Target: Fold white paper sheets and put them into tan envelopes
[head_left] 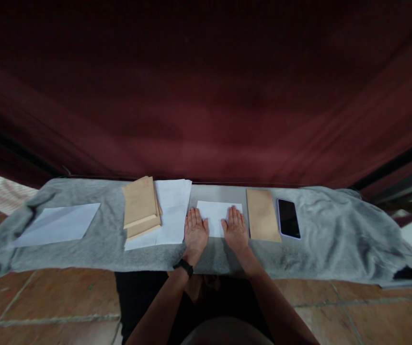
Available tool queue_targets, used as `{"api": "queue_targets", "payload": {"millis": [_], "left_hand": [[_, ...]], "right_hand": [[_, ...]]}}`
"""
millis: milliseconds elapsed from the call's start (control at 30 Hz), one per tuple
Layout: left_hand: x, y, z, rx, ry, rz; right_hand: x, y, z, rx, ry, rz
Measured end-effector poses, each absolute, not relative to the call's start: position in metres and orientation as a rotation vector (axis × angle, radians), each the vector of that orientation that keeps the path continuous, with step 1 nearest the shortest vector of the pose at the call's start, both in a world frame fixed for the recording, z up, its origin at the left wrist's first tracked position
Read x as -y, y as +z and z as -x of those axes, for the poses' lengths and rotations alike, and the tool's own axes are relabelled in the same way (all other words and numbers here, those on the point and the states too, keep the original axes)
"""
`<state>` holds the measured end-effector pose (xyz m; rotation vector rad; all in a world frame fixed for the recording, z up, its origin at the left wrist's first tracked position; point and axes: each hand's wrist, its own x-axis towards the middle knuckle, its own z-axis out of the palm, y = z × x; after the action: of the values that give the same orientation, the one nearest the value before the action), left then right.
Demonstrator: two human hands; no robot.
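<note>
A small white sheet of paper [215, 213] lies on the grey cloth in front of me. My left hand [196, 232] rests flat, palm down, at its left edge, fingers stretched out and holding nothing. On the sheet's right side my right hand [236, 230] also lies palm down with its fingers extended. To the left are larger white sheets [173, 211], partly under several brown envelopes [140, 201]. A single brown envelope [263, 215] lies just right of my right hand.
A phone [289, 218] with a dark screen lies right of the single envelope. Another white sheet [60, 223] is at the far left. The grey cloth [338, 235] is wrinkled at both ends. A dark red panel [206, 120] rises behind it.
</note>
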<state>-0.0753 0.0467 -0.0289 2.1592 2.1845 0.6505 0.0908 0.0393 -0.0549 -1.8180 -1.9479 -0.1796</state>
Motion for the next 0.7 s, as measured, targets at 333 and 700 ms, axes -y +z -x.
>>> {"api": "queue_targets", "payload": {"millis": [333,700], "left_hand": [[-0.046,-0.022,0.037,-1.746,0.562,-2.439],[-0.066,-0.032,0.05,-1.914,0.479,-2.336]], "right_hand": [[-0.038,-0.049,-0.091,1.993,-0.119,1.874],[-0.038,-0.053,-0.09,1.899,-0.136,1.848]]}}
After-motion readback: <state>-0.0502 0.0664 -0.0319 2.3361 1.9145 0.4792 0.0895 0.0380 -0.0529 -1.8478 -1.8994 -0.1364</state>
